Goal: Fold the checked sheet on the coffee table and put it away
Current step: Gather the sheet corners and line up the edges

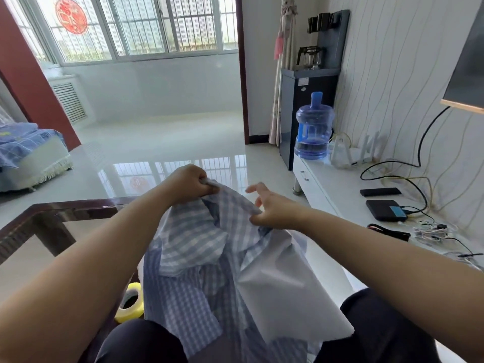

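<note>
The checked sheet (199, 260), blue and white with a plain white underside, hangs bunched in front of me and drapes down between my knees. My left hand (192, 183) is closed on its top edge, held up at centre. My right hand (272, 209) pinches the cloth a little lower and to the right, its other fingers spread. The glass-topped coffee table (52, 213) with a dark wood frame lies at the left, below my left arm; no part of the sheet rests flat on it.
A yellow tape roll (131, 305) sits under the table edge. A white low cabinet (330, 184) on the right carries a blue water jug (314, 127), black boxes and cables. A sofa with a blue cover (28, 150) stands far left. Glossy tiled floor stretches ahead.
</note>
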A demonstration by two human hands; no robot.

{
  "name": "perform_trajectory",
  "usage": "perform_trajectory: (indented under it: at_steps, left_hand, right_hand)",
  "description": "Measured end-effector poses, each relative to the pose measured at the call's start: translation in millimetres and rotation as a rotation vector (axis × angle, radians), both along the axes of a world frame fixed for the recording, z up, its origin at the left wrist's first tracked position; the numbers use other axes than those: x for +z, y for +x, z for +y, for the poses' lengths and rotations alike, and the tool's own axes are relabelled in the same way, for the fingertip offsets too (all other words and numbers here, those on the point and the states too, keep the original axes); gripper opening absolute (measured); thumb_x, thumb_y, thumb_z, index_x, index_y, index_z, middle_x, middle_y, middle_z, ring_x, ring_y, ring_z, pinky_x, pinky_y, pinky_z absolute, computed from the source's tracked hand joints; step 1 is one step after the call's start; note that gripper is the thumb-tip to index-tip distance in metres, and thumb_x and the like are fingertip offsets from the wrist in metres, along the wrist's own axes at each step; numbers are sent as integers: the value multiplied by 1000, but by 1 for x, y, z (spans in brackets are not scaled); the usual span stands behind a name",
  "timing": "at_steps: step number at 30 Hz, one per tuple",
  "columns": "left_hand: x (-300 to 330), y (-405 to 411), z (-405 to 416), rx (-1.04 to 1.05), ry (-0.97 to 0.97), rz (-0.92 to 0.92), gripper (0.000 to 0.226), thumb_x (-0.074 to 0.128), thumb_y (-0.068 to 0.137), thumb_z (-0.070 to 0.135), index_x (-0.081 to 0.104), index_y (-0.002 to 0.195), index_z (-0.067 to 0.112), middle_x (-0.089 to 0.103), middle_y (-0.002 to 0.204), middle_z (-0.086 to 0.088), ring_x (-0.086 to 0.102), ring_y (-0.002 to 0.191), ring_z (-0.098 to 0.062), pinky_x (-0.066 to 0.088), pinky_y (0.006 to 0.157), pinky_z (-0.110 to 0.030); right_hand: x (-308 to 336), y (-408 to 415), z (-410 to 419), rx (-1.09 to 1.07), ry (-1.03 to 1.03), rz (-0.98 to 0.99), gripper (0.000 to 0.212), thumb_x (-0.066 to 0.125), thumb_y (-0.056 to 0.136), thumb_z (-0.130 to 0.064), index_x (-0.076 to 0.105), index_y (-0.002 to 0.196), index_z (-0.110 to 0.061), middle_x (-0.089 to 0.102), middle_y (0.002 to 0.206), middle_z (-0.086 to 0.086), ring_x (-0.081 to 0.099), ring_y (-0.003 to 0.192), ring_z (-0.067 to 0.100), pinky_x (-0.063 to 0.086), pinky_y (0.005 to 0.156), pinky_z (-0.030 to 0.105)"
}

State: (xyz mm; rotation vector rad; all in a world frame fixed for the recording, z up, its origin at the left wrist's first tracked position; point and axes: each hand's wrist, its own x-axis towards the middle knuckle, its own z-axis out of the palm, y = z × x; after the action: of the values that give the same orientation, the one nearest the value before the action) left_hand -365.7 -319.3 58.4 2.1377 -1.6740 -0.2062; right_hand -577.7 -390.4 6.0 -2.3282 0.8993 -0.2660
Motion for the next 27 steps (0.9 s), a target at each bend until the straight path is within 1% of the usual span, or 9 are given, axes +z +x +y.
perform_trajectory:
  at_steps: [3, 6, 9, 14, 17, 20, 22, 25, 27]
  left_hand:
    - [-10, 6, 6, 23, 18, 43, 47, 74, 81, 27, 39, 53, 12, 37, 55, 0, 33, 54, -13, 28, 50, -26]
    - [-19, 14, 13, 22, 31, 85, 46, 73, 81, 26, 38, 54, 12, 37, 56, 0, 33, 55, -13, 28, 52, -27]
    - [-28, 23, 21, 18, 30, 135, 46, 73, 82, 25, 38, 55, 12, 37, 56, 0, 33, 54, -13, 29, 55, -28]
    - [-47, 45, 42, 64, 28, 188, 42, 74, 80, 29, 43, 57, 13, 42, 57, -1, 37, 55, -12, 32, 57, -27]
    - [-60, 59, 58, 74, 21, 201, 38, 74, 79, 26, 45, 58, 13, 42, 57, 0, 37, 59, -12, 33, 60, -28]
    - [-68, 71, 80, 37, 67, 313, 36, 74, 79, 18, 44, 58, 14, 42, 54, 3, 37, 60, -12, 33, 60, -28]
    - [-72, 73, 95, 0, 107, 381, 38, 74, 79, 15, 42, 57, 15, 39, 52, 6, 36, 52, -9, 31, 51, -22]
    - [-76, 72, 108, -10, 108, 419, 39, 74, 80, 16, 41, 59, 15, 37, 52, 6, 35, 49, -7, 29, 47, -19]
    - [-79, 75, 111, 13, 94, 442, 35, 73, 81, 19, 45, 61, 12, 39, 54, 3, 36, 49, -8, 30, 46, -19]
  right_hand:
    - [1, -3, -8, 12, 99, 154, 42, 63, 85, -25, 47, 124, -22, 61, 108, 3, 59, 93, 19, 48, 83, 32]
    - [-6, -4, -16, 6, 216, 159, 10, 64, 88, -30, 60, 91, -22, 61, 98, 4, 55, 86, 18, 49, 74, 31]
    - [-23, 0, -20, -56, 253, 41, 22, 61, 92, -31, 59, 72, -21, 55, 81, 8, 53, 75, 17, 55, 68, 32]
    - [-49, 11, -19, -19, 116, 160, 2, 62, 88, -16, 63, 88, -18, 62, 82, 2, 55, 68, 17, 50, 58, 24]
    - [-62, 15, -25, 83, 37, 475, 23, 66, 80, -10, 66, 102, -18, 60, 89, -1, 53, 81, 16, 42, 61, 22]
    - [-58, 13, -46, 27, 15, 565, 27, 54, 85, -1, 72, 101, -12, 62, 83, -2, 53, 77, 14, 40, 58, 17]
    - [-43, 13, -63, -8, 15, 542, 29, 50, 89, -2, 70, 106, -14, 65, 100, 0, 55, 91, 16, 43, 76, 21]
    - [-19, 24, -55, 145, 429, 505, 23, 64, 89, -30, 60, 112, -27, 60, 117, -6, 52, 116, 16, 39, 102, 38]
    - [-19, 40, -31, 296, 523, 665, 38, 65, 84, -46, 57, 114, -24, 58, 117, -8, 50, 121, 16, 40, 107, 44]
